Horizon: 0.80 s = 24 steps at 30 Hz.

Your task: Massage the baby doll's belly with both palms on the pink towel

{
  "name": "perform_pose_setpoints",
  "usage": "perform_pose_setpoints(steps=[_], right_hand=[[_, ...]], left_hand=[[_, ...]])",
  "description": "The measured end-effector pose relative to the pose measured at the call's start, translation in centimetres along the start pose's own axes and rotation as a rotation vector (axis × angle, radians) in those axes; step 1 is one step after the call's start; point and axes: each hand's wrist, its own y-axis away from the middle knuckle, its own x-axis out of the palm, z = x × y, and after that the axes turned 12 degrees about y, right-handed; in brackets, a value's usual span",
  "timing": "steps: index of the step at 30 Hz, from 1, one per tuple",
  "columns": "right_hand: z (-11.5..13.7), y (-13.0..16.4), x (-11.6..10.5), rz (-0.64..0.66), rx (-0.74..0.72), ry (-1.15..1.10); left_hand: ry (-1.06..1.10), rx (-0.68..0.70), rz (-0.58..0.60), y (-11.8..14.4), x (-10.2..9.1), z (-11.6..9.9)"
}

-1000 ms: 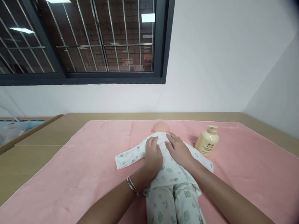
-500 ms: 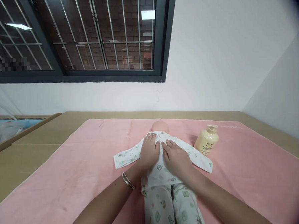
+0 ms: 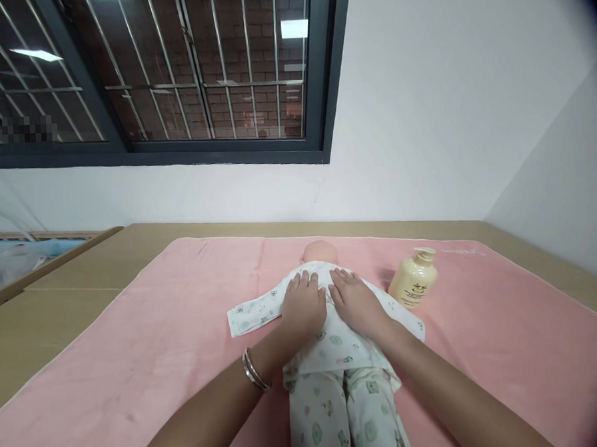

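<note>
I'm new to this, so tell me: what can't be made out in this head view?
- Doll's face: turned down against the pink towel.
- Its feet: cut off by the bottom edge.
- Its chest: covered by left hand and right hand.
- Lotion bottle label: too small.

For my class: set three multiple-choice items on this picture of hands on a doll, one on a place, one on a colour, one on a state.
1. Where does the pump bottle stand?
A. right of the doll
B. left of the doll
C. on the windowsill

2. What colour is the cloth under the doll?
A. blue
B. pink
C. green

3. How do the left hand and right hand lie?
A. clenched in fists
B. raised in the air
C. flat, open, on the doll's back

Key: 1 A, the bottle stands beside the doll's right-side sleeve; 2 B, the cloth is pink; 3 C, both palms rest on the printed top with fingers spread.
</note>
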Motion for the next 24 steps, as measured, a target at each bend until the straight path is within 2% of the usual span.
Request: perform_pose_setpoints(steps=[3,5,12,15,21,24], right_hand=[[2.1,1.4,-0.6,-0.002,0.006,0.09],[2.5,1.7,-0.7,0.005,0.009,0.081],[-0.9,-0.9,0.9,-0.006,-0.005,-0.156],[-1.3,-1.2,1.1,-0.003,-0.023,-0.169],[1.5,0.9,0.0,-0.017,0.016,0.009],[2.2,1.6,-0.5,-0.019,-0.001,0.029]], left_hand=[[0.127,0.019,0.039,-1.0,0.0,1.1],[0.15,0.013,0.031,-1.2,0.2,1.4],[-0.059,0.069,-0.023,0.7,0.9,-0.8],[-0.08,0.077,-0.025,1.1,0.9,-1.4],[0.12,0.086,-0.018,-0.9,0.1,0.6],[0.19,0.075,-0.039,-1.7,0.0,1.6]])
